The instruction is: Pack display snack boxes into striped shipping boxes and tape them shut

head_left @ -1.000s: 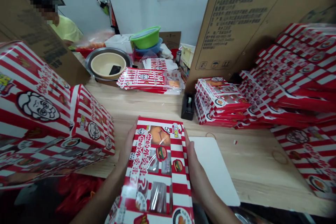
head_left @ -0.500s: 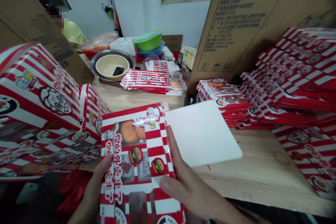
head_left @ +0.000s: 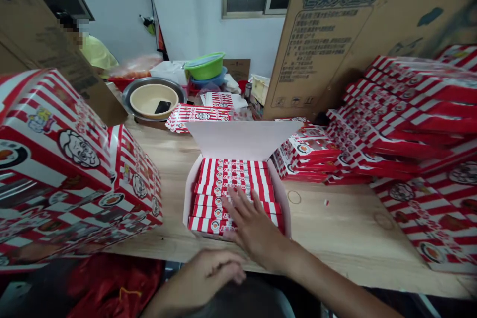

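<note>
An open carton (head_left: 286, 208) with white inner walls stands on the wooden table in front of me, its white lid (head_left: 242, 139) raised at the back. Red-and-white striped packs (head_left: 238, 169) fill it in a row, narrow edges up. Fingers spread, my right hand (head_left: 261, 236) lies over the front packs, its fingertips at their top edges. My left hand (head_left: 206, 276) hovers at the table's front edge, below the carton, with loosely bent fingers and nothing in them.
Tall striped boxes (head_left: 82, 144) stand at left. Stacked striped packs (head_left: 391, 119) rise at right before a large cardboard sheet (head_left: 324, 44). Behind are a cream bowl (head_left: 141, 102), a green basin (head_left: 206, 65) and more striped packaging (head_left: 201, 115). A person in yellow (head_left: 97, 52) is at far left.
Both hands held a striped pack or box with clear windows, beside a white panel. Now the filled carton stands on the table; my left hand is off it and my right rests over the packs.
</note>
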The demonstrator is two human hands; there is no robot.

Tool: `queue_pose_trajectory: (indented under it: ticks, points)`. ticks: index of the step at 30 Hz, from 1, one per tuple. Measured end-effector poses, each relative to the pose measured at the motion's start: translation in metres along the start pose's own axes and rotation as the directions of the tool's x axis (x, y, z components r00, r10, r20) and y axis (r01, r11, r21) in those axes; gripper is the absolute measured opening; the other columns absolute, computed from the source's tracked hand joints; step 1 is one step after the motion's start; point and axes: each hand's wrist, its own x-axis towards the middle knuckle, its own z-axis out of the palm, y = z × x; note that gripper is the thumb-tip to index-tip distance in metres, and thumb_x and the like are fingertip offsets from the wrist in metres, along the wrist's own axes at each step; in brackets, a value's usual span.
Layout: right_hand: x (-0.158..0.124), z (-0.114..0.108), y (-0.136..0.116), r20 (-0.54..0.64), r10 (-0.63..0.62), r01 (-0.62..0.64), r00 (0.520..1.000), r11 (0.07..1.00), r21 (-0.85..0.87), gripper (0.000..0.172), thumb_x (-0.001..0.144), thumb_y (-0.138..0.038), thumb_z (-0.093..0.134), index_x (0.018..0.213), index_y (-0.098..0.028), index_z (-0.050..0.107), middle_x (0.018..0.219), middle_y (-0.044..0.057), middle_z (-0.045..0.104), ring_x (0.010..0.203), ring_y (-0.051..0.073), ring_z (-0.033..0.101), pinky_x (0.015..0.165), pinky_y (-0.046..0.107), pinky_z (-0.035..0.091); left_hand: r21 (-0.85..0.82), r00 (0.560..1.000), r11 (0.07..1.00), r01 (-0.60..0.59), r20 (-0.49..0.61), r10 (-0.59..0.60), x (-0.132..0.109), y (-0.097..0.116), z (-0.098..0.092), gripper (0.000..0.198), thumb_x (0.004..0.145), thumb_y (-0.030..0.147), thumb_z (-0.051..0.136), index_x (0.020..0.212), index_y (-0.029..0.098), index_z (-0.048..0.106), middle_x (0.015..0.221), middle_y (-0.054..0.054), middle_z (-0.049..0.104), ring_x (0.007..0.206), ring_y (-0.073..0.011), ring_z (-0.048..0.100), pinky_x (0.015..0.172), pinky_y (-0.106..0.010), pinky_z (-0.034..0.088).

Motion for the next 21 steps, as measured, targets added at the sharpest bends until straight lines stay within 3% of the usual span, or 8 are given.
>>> queue_pose_trajectory:
  ticks: [2,4,6,9,12,16,19,21]
  points:
    - [-0.005,0.016,0.006,-0.187,0.178,-0.193,0.966,0.979,-0.066,0.059,0.089,-0.044,0.036,0.136,-0.008,0.030,0.140,0.021,0.026,0.131,0.033,0.018,0.102,0.055,0.023,0.208,0.966,0.975,-0.085,-0.221,0.131,0.005,0.024,-0.017,0.041,0.091,0.041,0.029,0.115,0.022,0.055,0.113,-0.004,0.062,0.107,-0.0154,0.054,0.095,-0.028,0.040]
    - [-0.008,0.028,0.012,-0.327,0.265,-0.313,0.907,0.944,-0.102,0.061,0.089,-0.046,0.035,0.132,-0.003,0.035,0.136,0.024,0.032,0.129,0.034,0.024,0.102,0.053,0.025,0.531,0.873,0.847,-0.032,-0.397,0.282,0.022,0.030,-0.026,0.052,0.090,0.046,0.027,0.126,0.014,0.045,0.131,-0.013,0.047,0.124,-0.0225,0.038,0.104,-0.040,0.030]
    - [-0.011,0.035,0.014,-0.394,0.264,-0.344,0.880,0.927,-0.147,0.060,0.089,-0.044,0.033,0.131,-0.002,0.035,0.137,0.023,0.033,0.129,0.034,0.025,0.103,0.051,0.025,0.766,0.778,0.630,0.128,-0.471,0.416,0.043,0.018,-0.024,0.068,0.084,0.055,0.033,0.127,0.002,0.041,0.135,-0.024,0.036,0.128,-0.0322,0.029,0.103,-0.050,0.026]
    - [-0.015,0.040,0.008,-0.445,0.217,-0.340,0.869,0.914,-0.219,0.059,0.089,-0.039,0.032,0.136,-0.004,0.026,0.138,0.021,0.031,0.130,0.033,0.023,0.102,0.052,0.024,0.885,0.677,0.373,0.279,-0.456,0.577,0.060,-0.007,-0.011,0.079,0.079,0.061,0.038,0.127,-0.002,0.037,0.135,-0.031,0.031,0.129,-0.0371,0.025,0.100,-0.053,0.029]
    - [-0.015,0.044,0.001,-0.499,0.221,-0.379,0.838,0.893,-0.241,0.061,0.088,-0.038,0.033,0.139,-0.008,0.018,0.137,0.021,0.034,0.127,0.036,0.026,0.099,0.060,0.021,0.919,0.651,0.266,0.290,-0.394,0.649,0.058,-0.019,-0.003,0.078,0.080,0.061,0.037,0.130,0.001,0.033,0.134,-0.029,0.033,0.128,-0.0361,0.026,0.096,-0.051,0.035]
    - [-0.010,0.053,0.002,-0.540,0.259,-0.434,0.801,0.872,-0.225,0.063,0.087,-0.042,0.036,0.139,-0.010,0.020,0.135,0.024,0.035,0.125,0.040,0.029,0.093,0.065,0.023,0.929,0.645,0.228,0.292,-0.367,0.670,0.053,-0.020,-0.005,0.078,0.079,0.061,0.037,0.128,0.001,0.034,0.132,-0.027,0.037,0.125,-0.0364,0.032,0.094,-0.048,0.038]
    - [-0.013,0.053,0.007,-0.517,0.232,-0.384,0.824,0.900,-0.207,0.056,0.087,-0.039,0.038,0.134,-0.010,0.031,0.134,0.021,0.038,0.123,0.038,0.034,0.092,0.060,0.033,0.932,0.654,0.196,0.306,-0.355,0.668,0.053,-0.019,-0.011,0.070,0.082,0.055,0.038,0.124,-0.002,0.039,0.128,-0.027,0.042,0.121,-0.0347,0.039,0.094,-0.047,0.037]
    - [-0.018,0.047,0.011,-0.501,0.177,-0.311,0.847,0.929,-0.198,0.045,0.088,-0.032,0.037,0.127,-0.010,0.043,0.130,0.020,0.045,0.119,0.034,0.042,0.089,0.052,0.042,0.939,0.680,0.176,0.296,-0.337,0.651,0.052,-0.015,-0.021,0.053,0.086,0.042,0.040,0.119,0.001,0.045,0.122,-0.024,0.050,0.114,-0.0316,0.047,0.092,-0.046,0.038]
